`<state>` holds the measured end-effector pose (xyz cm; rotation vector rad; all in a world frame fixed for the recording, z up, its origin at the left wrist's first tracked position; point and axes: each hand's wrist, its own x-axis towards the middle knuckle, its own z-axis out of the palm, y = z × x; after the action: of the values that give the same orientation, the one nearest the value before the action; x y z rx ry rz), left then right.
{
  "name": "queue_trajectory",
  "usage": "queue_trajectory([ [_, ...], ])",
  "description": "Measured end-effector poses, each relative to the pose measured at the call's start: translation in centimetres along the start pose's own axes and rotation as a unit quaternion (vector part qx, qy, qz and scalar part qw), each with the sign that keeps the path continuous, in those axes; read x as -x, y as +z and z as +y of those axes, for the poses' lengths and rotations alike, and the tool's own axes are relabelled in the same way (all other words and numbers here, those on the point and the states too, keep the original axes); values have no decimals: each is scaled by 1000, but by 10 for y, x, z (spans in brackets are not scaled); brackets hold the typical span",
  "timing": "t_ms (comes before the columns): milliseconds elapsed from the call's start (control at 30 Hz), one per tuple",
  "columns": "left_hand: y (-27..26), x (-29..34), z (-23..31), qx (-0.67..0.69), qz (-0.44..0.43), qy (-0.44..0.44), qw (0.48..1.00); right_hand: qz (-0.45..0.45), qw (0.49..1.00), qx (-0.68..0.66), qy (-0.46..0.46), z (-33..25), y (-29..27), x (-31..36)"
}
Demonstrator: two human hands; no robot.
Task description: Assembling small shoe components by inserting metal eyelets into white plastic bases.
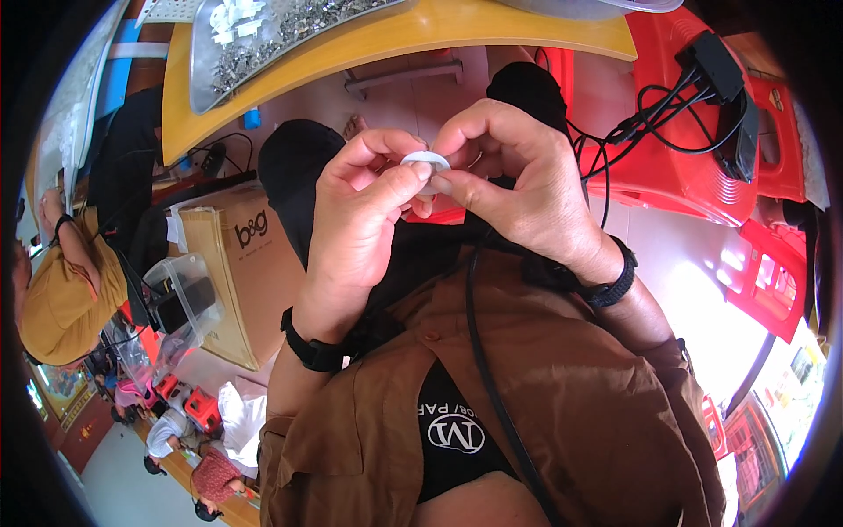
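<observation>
Above my lap, a small white round piece (427,159) like a plastic cap is pinched between the thumb and fingers of my left hand (373,180). Close against its right side is my right hand (518,167), with thumb and forefinger bent together at the rim. Whatever lies between those right fingertips is too small or hidden to make out. The underside of the white piece is covered by my fingers.
On the yellow table (369,60) ahead stands a metal tray (290,48) of small metal parts and white pieces. Red plastic stools (654,180) at the right carry black adapters (716,70) and cables. A cardboard box (250,290) and another person's sleeve (66,299) are at left.
</observation>
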<state>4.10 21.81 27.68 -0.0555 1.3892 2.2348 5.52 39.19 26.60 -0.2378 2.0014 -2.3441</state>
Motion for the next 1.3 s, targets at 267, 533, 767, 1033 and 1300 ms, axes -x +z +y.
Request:
queue_trajectory([
  [267, 7, 2, 2, -31, 36, -3, 999, 38, 978, 163, -129, 9, -3, -1],
  [533, 7, 5, 5, -24, -1, 13, 1000, 55, 935, 262, -231, 5, -5, 0],
  [767, 12, 8, 0, -67, 36, 73, 994, 54, 917, 297, -262, 4, -3, 0],
  [1033, 16, 7, 0, -94, 43, 119, 987, 59, 853, 364, -369, 8, -3, -4],
  [1300, 13, 4, -9, -33, 79, 111, 990, 34, 878, 352, -323, 6, 0, 1],
])
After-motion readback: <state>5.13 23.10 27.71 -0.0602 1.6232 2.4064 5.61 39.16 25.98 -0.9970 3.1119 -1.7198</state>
